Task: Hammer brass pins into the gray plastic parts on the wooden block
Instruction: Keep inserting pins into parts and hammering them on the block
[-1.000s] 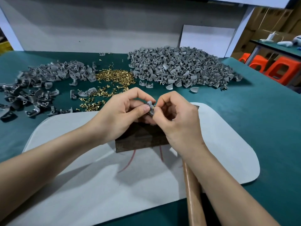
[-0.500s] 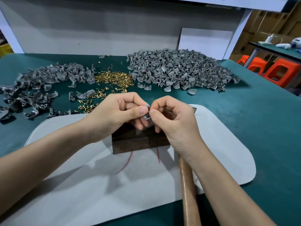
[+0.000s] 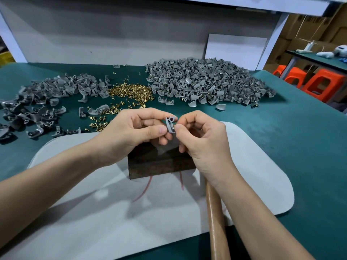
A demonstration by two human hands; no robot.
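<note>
My left hand (image 3: 139, 131) pinches a small gray plastic part (image 3: 170, 124) between thumb and fingers, held above the dark wooden block (image 3: 159, 164). My right hand (image 3: 202, 139) pinches a brass pin against the part's right side; the pin is mostly hidden by my fingertips. The block sits on a pale gray mat (image 3: 262, 175). A wooden hammer handle (image 3: 216, 222) lies on the mat under my right forearm, its head hidden.
A loose heap of brass pins (image 3: 131, 91) lies beyond my hands. A large pile of gray parts (image 3: 206, 81) sits at the back right, a flatter spread of gray parts (image 3: 47, 102) at the left. Orange stools (image 3: 323, 85) stand past the green table's right edge.
Both hands have lifted slightly and turned the gray part so its upper end now shows between the fingertips. The block and hammer handle have not moved.
</note>
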